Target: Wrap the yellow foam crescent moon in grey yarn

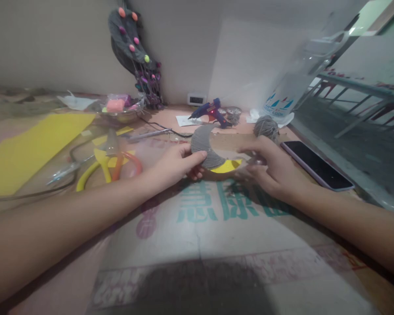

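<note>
A crescent-shaped piece (206, 148) is gripped at its left side by my left hand (180, 162), thumb on top and fingers underneath. Grey yarn is wound tightly around most of it, while its lower right end shows bare yellow (229, 166). Just beyond that yellow tip is my right hand (265, 168), its fingers curled and blurred by motion. Whatever sits between those fingers is too smeared to make out. Behind my right hand lies a ball of grey yarn (266, 127).
A blue glue gun (213, 113) with a red light lies at the back. Scissors with yellow and orange handles (110, 166) and a yellow sheet (29, 148) are at left. A phone (317, 165) and a clear jug (282, 94) stand right. A decorated grey crescent (124, 41) hangs behind.
</note>
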A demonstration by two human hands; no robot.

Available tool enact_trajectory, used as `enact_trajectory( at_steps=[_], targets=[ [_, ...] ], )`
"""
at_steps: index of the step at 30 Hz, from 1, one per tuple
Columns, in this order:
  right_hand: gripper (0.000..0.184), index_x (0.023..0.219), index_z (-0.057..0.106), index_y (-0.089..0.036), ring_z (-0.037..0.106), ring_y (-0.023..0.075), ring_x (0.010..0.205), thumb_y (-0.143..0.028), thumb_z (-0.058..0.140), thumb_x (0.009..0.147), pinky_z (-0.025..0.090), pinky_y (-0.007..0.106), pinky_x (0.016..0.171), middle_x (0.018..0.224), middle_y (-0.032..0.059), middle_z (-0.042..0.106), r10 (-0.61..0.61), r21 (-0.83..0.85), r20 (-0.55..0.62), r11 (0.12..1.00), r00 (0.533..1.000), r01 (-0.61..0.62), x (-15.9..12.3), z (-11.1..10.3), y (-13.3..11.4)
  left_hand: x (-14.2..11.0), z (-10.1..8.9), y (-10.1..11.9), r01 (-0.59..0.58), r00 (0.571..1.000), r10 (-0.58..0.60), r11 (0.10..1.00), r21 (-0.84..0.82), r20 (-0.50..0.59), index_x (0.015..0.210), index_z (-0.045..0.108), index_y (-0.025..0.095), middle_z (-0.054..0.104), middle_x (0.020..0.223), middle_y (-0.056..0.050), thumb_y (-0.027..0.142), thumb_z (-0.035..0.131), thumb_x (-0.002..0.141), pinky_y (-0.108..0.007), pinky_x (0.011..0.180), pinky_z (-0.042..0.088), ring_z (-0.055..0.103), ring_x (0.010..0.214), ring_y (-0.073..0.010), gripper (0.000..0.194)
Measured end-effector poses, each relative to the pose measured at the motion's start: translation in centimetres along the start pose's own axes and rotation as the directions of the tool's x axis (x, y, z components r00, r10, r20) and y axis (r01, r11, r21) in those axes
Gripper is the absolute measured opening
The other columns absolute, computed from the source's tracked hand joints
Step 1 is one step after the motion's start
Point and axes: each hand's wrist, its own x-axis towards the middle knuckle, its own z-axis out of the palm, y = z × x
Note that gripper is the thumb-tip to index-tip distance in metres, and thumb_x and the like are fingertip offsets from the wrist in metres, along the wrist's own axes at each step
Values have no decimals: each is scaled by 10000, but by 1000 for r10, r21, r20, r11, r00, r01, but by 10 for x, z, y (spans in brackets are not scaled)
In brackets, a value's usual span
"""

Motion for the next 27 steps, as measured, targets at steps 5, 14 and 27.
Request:
enact_trajectory(
  at_steps=[5, 14, 27],
  targets=[
    [420, 1337, 529, -150, 550, 192, 728, -402, 404, 1025, 398, 303, 621, 876, 67, 592, -205, -104, 135, 970, 969, 220, 0, -5, -13, -1, 1, 2, -39, 999, 39, 999, -3, 6, 753, 550, 155, 561, 562, 44, 227, 566, 927, -187, 486, 411, 527, 484, -72, 190],
    [241, 1120, 638, -175, 567, 167, 678, -320, 472, 1022, 356, 283, 600, 765, 37, 636, -258, -249, 118, 927, 959, 280, -4, 3, -8, 3, -1, -7, -15, 998, 22, 994, -108, 65, 775, 583, 139, 629, 648, 1, 224, 598, 907, -202, 537, 462, 595, 538, -81, 158],
    [276, 1079, 694, -191, 576, 154, 652, -345, 470, 1027, 341, 275, 573, 768, 39, 672, -224, -357, 116, 900, 968, 251, -3, 0, 0, -1, 0, -4, -1, 1000, 4, 991, -131, 25, 805, 574, 153, 649, 642, -31, 242, 537, 890, -244, 533, 486, 608, 531, -127, 129]
  ],
)
